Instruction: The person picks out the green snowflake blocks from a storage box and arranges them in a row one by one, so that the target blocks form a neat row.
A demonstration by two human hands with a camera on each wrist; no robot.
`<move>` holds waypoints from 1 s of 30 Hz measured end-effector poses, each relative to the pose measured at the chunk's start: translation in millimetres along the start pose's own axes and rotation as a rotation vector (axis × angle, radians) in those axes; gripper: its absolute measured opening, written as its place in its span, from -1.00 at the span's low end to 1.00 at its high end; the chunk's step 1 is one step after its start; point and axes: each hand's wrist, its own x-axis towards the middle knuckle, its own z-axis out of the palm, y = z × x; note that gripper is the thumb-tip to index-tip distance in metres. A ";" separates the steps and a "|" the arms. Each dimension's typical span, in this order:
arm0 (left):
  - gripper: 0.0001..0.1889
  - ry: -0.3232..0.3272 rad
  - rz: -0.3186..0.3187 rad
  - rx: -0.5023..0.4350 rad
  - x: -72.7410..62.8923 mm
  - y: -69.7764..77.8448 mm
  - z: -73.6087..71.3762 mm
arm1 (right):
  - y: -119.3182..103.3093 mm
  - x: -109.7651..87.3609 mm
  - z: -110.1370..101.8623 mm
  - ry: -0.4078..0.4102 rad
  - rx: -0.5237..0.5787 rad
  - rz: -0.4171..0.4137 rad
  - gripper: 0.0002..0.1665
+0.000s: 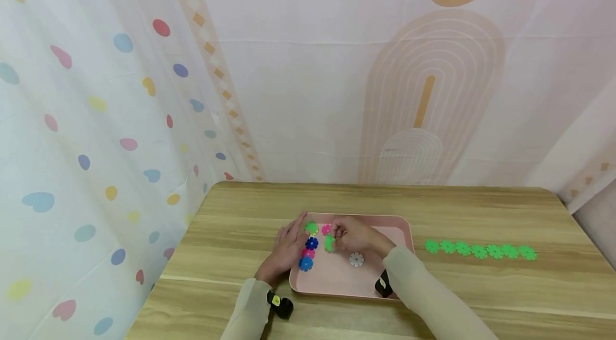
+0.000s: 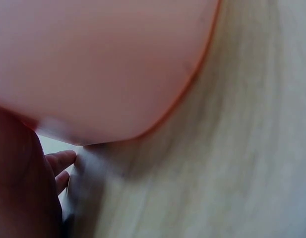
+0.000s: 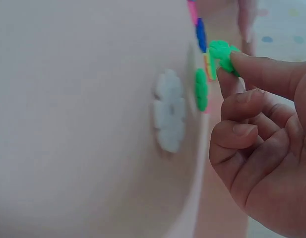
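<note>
My right hand is above the pink tray. Between thumb and forefinger it pinches a green flower-shaped disc, clear in the right wrist view; the other fingers curl toward the palm. Another green disc lies on the tray just left of that hand, with a white disc nearer the front. My left hand rests along the tray's left edge, its fingers fairly straight. Beside it are a green disc, a dark blue one, a pink one and a lighter blue one.
To the right of the tray, several green discs form a row on the wooden table. A further pink disc is near the tray's back rim. Patterned curtains hang behind the table and on its left.
</note>
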 end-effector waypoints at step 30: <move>-0.39 0.001 -0.017 -0.042 -0.8 -0.1 0.7 | 40.9 -128.6 -113.0 0.263 0.066 -0.017 -0.73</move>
